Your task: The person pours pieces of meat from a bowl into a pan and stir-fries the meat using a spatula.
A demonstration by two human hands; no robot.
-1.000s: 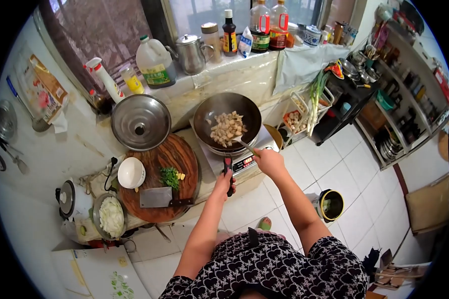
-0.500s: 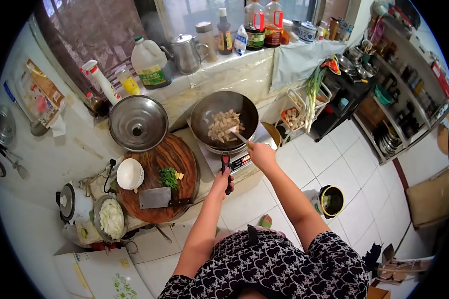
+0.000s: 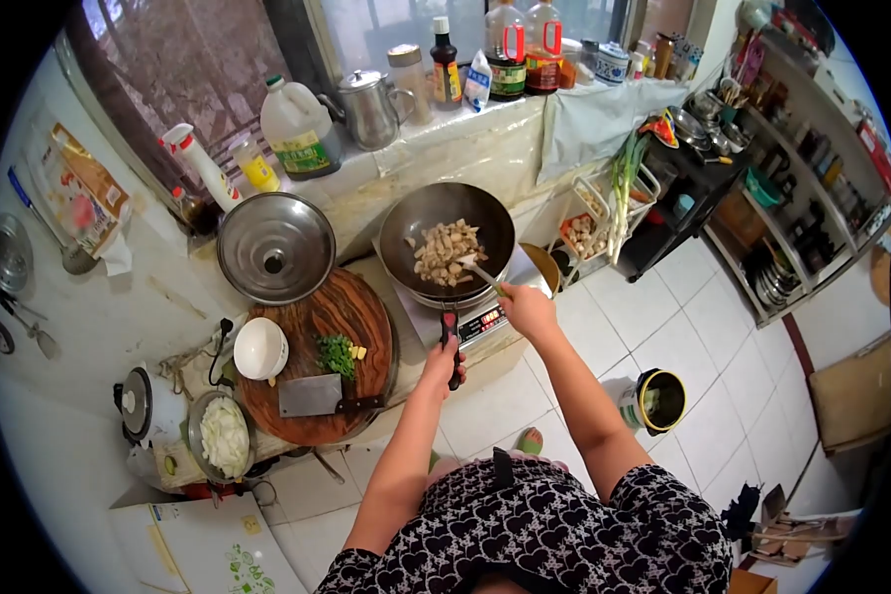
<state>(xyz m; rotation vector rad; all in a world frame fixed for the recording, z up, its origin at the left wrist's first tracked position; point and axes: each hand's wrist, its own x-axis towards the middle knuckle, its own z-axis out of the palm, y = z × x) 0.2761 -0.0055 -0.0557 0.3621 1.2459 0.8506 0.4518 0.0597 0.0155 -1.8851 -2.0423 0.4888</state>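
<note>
Near the centre of the frame, the left hand grips the handle of a wok, while the right hand holds a spatula among pale brown chunks. Left of centre, a cleaver lies on a round chopping board beside chopped greens.

I stood in what was plainly a kitchen, a modest one that looked like part of a home. A dark wok full of pale food pieces sat on a hob with glowing red digits. Beside it on the desk, a round wooden board bore a cleaver and chopped greens. A metal kettle and red-handled sauce jugs lined the window ledge, and a ladle hung on the wall. Spring onions lay across a rack, near crowded shelves. The person wore green sandals on white floor tiles, which felt homely.
</note>
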